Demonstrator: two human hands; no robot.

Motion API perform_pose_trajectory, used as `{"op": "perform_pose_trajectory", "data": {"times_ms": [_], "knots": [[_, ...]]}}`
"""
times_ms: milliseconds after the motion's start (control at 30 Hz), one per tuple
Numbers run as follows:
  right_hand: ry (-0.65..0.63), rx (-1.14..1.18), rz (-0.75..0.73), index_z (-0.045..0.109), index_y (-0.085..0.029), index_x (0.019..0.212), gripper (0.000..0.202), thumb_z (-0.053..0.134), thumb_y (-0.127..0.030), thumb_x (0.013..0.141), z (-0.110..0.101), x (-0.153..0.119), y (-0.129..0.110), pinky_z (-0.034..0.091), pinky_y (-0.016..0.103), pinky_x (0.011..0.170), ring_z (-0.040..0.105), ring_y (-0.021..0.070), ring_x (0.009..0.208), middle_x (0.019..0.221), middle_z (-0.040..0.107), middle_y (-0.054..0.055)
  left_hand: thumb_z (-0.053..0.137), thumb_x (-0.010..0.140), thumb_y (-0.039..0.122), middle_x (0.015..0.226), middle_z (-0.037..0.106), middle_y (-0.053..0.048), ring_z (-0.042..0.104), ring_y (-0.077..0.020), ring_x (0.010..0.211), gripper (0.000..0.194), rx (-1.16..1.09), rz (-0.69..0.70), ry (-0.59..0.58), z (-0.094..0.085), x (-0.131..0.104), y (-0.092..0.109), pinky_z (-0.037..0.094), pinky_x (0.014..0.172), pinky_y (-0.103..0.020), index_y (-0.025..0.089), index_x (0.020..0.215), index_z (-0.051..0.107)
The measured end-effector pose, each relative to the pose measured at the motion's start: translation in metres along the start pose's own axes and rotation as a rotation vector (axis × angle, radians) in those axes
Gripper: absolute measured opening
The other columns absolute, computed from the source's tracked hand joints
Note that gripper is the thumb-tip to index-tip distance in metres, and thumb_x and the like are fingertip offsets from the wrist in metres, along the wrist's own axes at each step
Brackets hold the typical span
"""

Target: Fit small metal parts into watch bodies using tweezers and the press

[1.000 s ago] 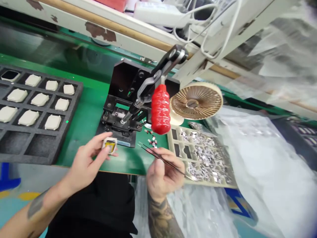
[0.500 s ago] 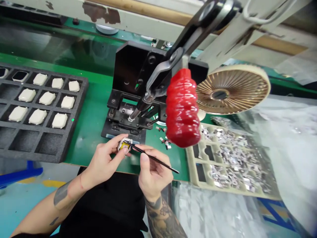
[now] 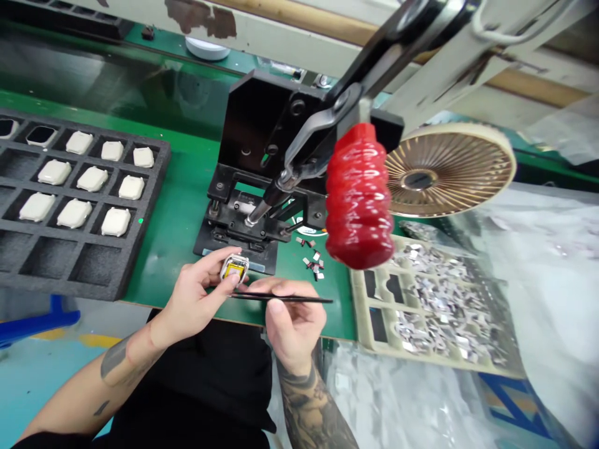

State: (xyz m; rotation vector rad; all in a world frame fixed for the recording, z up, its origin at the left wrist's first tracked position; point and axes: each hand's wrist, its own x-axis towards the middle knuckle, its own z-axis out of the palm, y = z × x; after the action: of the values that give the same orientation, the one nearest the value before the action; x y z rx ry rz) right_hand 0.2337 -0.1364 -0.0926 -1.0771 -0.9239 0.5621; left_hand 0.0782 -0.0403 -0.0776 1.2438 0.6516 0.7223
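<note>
While both hands meet low centre: the left hand (image 3: 194,299) has thumb and fingers pinched on a small white case (image 3: 240,259), a yellow patch (image 3: 233,270) showing inside; the right hand (image 3: 296,321) grips dark tweezers (image 3: 302,299), lying almost level.
Tweezer end: right below the case, beside the left thumb; touching or apart, I cannot tell.
Front edge: the green surface (image 3: 182,193) runs out beneath both hands, so little margin on the near side.
Press: the black press (image 3: 255,149) towers at upper centre, its base just beyond the case; its red handle (image 3: 359,199) hangs right of centre.
Left side: the foam tray (image 3: 132,246), carrying pale cases (image 3: 92,179), runs off the frame; a strip of green separates its rim from the press.
Right side: small parts (image 3: 316,255) dot the stretch between press and beige tray (image 3: 358,299), with a fan (image 3: 449,168) behind the handle.
</note>
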Motion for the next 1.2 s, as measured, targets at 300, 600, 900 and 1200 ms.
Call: {"op": "perform_pose_trajectory", "data": {"times_ms": [300, 600, 900, 1200], "knots": [[0.294, -0.108, -0.069, 0.067, -0.024, 0.116, 0.012, 0.072, -0.021, 0.105, 0.013, 0.005, 0.001, 0.074, 0.043, 0.082, 0.085, 0.025, 0.098, 0.107, 0.082, 0.006, 0.078, 0.105, 0.033, 0.105, 0.085, -0.012, 0.086, -0.0245, 0.088, 0.04, -0.094, 0.026, 0.069, 0.002, 0.002, 0.001, 0.071, 0.074, -0.029, 0.016, 0.14, 0.071], [0.258, -0.029, -0.042, 0.07, -0.024, 0.118, 0.015, 0.073, -0.018, 0.105, 0.01, 0.002, 0.0, 0.074, 0.039, 0.086, 0.085, 0.0232, 0.101, 0.111, 0.083, 0.006, 0.079, 0.105, 0.03, 0.105, 0.086, -0.012, 0.087, -0.0237, 0.087, 0.039, -0.119, 0.041, 0.052, 0.003, 0.001, -0.002, 0.071, 0.073, -0.028, 0.016, 0.14, 0.071], [0.13, 0.154, 0.06, 0.069, -0.026, 0.111, 0.009, 0.076, -0.027, 0.105, 0.007, -0.004, -0.001, 0.07, 0.035, 0.074, 0.082, 0.0206, 0.088, 0.098, 0.084, 0.003, 0.078, 0.104, 0.046, 0.108, 0.086, -0.016, 0.086, -0.0307, 0.091, 0.048, -0.352, -0.102, 0.054, -0.006, 0.009, 0.01, 0.071, 0.078, -0.037, 0.014, 0.139, 0.073], [-0.081, 0.15, -0.037, 0.064, -0.025, 0.09, 0.022, 0.08, -0.039, 0.099, -0.076, 0.061, -0.074, 0.052, 0.031, 0.054, 0.058, 0.0157, 0.049, 0.061, 0.065, -0.004, 0.084, 0.1, 0.037, 0.11, 0.084, -0.016, 0.085, -0.0277, 0.09, 0.051, -0.189, -0.128, 0.073, -0.01, 0.008, 0.009, 0.069, 0.076, -0.034, 0.014, 0.142, 0.067]]}}
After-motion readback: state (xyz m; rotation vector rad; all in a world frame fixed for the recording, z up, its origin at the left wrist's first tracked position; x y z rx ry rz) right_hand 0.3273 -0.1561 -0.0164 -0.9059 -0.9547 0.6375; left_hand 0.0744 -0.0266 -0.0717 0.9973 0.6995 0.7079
